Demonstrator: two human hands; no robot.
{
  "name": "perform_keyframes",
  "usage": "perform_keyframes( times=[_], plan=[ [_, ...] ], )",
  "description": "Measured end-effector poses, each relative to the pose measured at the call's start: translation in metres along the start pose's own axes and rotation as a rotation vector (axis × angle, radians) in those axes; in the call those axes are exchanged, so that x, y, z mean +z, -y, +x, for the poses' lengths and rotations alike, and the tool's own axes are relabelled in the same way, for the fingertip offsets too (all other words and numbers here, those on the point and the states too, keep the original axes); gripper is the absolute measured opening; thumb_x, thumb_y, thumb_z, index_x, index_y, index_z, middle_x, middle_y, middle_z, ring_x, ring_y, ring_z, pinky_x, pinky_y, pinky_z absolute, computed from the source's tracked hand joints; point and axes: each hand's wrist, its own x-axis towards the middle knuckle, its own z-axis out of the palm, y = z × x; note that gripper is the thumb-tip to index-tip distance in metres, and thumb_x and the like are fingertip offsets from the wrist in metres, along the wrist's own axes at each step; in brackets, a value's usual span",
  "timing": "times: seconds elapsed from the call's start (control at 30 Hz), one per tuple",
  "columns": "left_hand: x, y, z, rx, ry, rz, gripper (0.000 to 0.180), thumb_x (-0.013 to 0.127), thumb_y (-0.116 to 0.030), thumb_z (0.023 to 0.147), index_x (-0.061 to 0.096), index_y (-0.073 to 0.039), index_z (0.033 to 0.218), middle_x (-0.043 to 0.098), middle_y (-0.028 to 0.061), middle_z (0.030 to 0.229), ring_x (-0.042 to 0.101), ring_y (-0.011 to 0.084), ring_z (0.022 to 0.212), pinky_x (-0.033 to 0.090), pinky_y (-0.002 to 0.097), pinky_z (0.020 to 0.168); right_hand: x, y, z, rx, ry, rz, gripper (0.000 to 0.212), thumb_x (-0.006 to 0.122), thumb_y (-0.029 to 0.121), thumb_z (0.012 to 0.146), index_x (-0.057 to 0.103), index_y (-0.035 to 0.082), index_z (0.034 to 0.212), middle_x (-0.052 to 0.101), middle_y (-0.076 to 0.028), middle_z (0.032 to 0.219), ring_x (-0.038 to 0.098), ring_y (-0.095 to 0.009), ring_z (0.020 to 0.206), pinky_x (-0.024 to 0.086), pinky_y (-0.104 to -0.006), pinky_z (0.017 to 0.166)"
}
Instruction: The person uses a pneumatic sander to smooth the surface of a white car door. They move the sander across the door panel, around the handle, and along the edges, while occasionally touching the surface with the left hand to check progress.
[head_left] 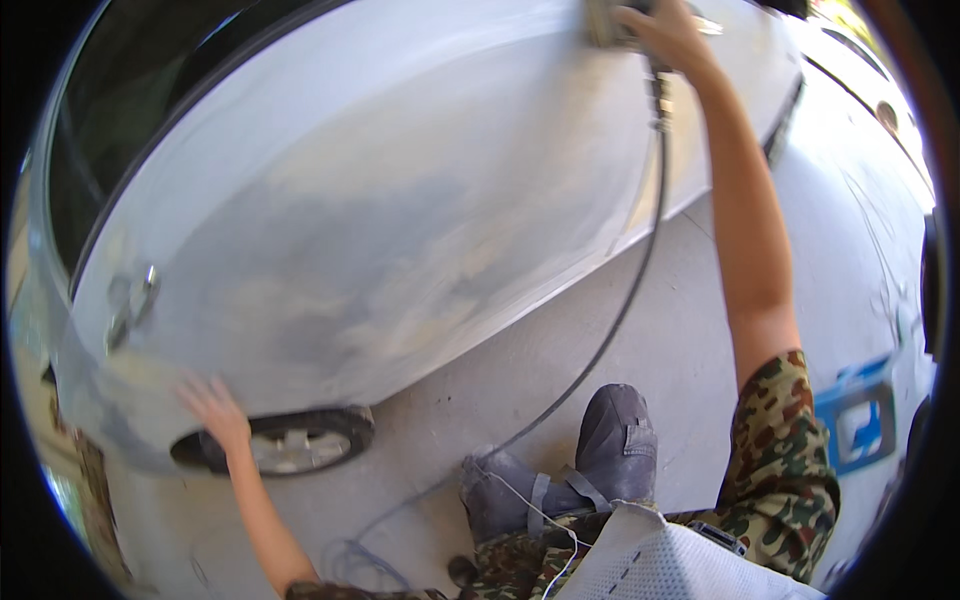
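A pale car's side panel (430, 220) fills most of the head view, dull and patchy in grey and yellowish tones. At the upper edge, my right hand (675, 38) is closed around an air sander (606, 24), blurred and partly cut off, held at the panel. A dark hose (652, 215) runs from the tool down to the floor. On the left, my left hand (213, 408) has its fingers spread and lies against the bodywork just above a wheel (300, 447); it holds nothing. Farther up the panel is a door handle (133, 308), slightly blurred.
On the floor at right stands a blue plastic stool (857, 415). Loose hose coils (370, 562) lie near my grey-covered shoes (615, 440). Another light-coloured car (868, 75) is at the upper right. A white textured sheet (670, 560) hangs at my front.
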Motion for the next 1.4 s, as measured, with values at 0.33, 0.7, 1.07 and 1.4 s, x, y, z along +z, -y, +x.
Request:
perform_keyframes(
  times=[0.33,0.7,1.07,1.4],
  plan=[
    [-0.079,-0.019,0.090,0.178,-0.110,-0.093,0.075,0.050,-0.043,0.109,0.021,-0.004,0.167,0.009,0.0425,0.166,0.011,0.0562,0.155,0.016,0.0616,0.124,0.013,0.234,-0.071,-0.393,-0.022,0.118,0.054,0.070,0.034,0.090,0.059,0.012,0.138,0.059,-0.022,0.132,0.068,-0.042,0.106,0.055,-0.0494,0.092],
    [-0.065,-0.064,0.067,0.177,-0.093,-0.173,0.073,0.050,-0.047,0.108,0.024,-0.015,0.168,0.002,0.0373,0.169,0.007,0.0527,0.158,0.018,0.0684,0.121,0.037,0.310,-0.151,-0.549,0.136,0.199,0.050,0.081,0.027,0.087,0.059,0.015,0.131,0.057,-0.019,0.128,0.072,-0.036,0.081,0.060,-0.0423,0.065],
    [-0.066,0.027,0.052,0.595,0.014,-0.048,0.063,0.061,-0.033,0.101,0.045,-0.019,0.160,0.027,0.0181,0.171,0.022,0.0415,0.158,0.012,0.0716,0.122,0.105,0.443,-0.262,-0.625,0.073,0.281,0.042,0.076,0.026,0.086,0.059,0.018,0.124,0.056,-0.016,0.118,0.072,-0.032,0.083,0.061,-0.0400,0.056],
    [-0.104,0.102,0.246,0.755,-0.342,-0.319,0.068,0.066,-0.032,0.098,0.045,-0.015,0.160,0.035,0.0174,0.168,0.029,0.0375,0.157,0.020,0.0621,0.125,0.169,0.555,-0.268,-0.534,0.048,0.268,0.043,0.076,0.024,0.084,0.061,0.019,0.124,0.057,-0.020,0.124,0.072,-0.034,0.083,0.061,-0.0427,0.057]
  ],
)
